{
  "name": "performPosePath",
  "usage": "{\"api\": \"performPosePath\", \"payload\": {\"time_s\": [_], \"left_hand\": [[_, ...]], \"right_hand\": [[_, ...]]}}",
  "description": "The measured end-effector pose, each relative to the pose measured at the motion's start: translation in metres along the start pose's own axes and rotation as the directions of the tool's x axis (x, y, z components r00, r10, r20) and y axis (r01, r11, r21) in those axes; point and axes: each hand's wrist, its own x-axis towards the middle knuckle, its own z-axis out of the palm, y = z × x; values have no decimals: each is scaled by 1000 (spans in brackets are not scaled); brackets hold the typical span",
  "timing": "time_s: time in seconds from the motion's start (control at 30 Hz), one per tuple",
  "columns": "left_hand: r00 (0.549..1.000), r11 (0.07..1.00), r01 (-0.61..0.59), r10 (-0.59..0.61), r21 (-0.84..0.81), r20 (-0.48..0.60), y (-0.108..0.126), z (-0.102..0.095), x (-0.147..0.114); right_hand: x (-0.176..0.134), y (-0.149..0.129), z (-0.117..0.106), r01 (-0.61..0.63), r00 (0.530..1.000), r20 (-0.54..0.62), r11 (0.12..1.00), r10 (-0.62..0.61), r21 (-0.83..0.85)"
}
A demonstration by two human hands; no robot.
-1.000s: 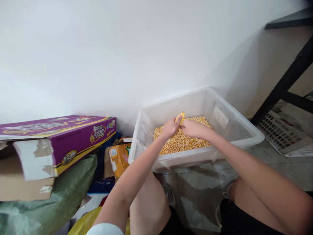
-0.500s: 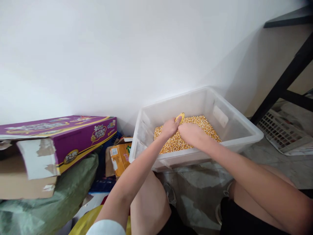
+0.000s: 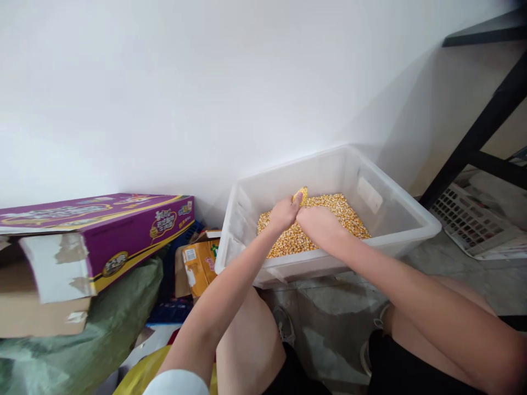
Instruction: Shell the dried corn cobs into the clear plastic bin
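My left hand is closed around a yellow corn cob, whose upper end sticks out past the thumb. Against it presses my right hand, fingers curled at the cob's lower end; that end and the fingertips are hidden. Both hands are over a translucent white plastic bin. Loose yellow corn kernels form a layer on the bin's floor, below and around the hands.
A torn purple cardboard box lies at left on a green sack. An orange carton stands beside the bin. At right are a black table frame and a white plastic basket. A white wall rises behind.
Both hands stay together on the cob with only a slight shift. The whole view has moved a little, so things appear slightly further left.
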Motion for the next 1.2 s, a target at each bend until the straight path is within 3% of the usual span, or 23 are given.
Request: {"api": "performPosePath", "payload": {"time_s": [0.07,0.17,0.3,0.4,0.6,0.67,0.77,0.9,1.03,1.2], "left_hand": [[1000,1000,4,-4,4,11,-1,0,1],[999,999,-27,29,-46,41,-5,0,2],[988,971,-79,106,-227,109,-8,2,3],[987,959,-97,126,-265,96,-8,2,3],[989,977,-99,117,-186,90,-6,0,2],[989,979,-101,118,-180,87,-6,1,2],[988,981,-98,116,-170,99,-7,1,2],[989,987,-70,88,-146,120,-6,-1,-1],[986,970,-69,101,-233,129,-6,-4,-3],[987,849,-9,93,-529,133,-1,-7,-4]], "right_hand": [[-2,-4,1,3,999,-52,999,-5,-38],[1,7,1,41,999,-10,999,-41,-9],[11,31,1,54,997,42,985,-62,163],[17,40,2,69,994,61,953,-91,295],[21,44,6,-112,955,295,867,-42,486],[20,42,3,-62,968,246,898,-52,435],[13,30,-2,29,993,107,976,-53,215],[1,5,-3,24,999,43,1000,-24,10],[3,7,-3,14,997,74,998,-18,55],[17,37,-8,32,996,69,944,-58,329]]}}
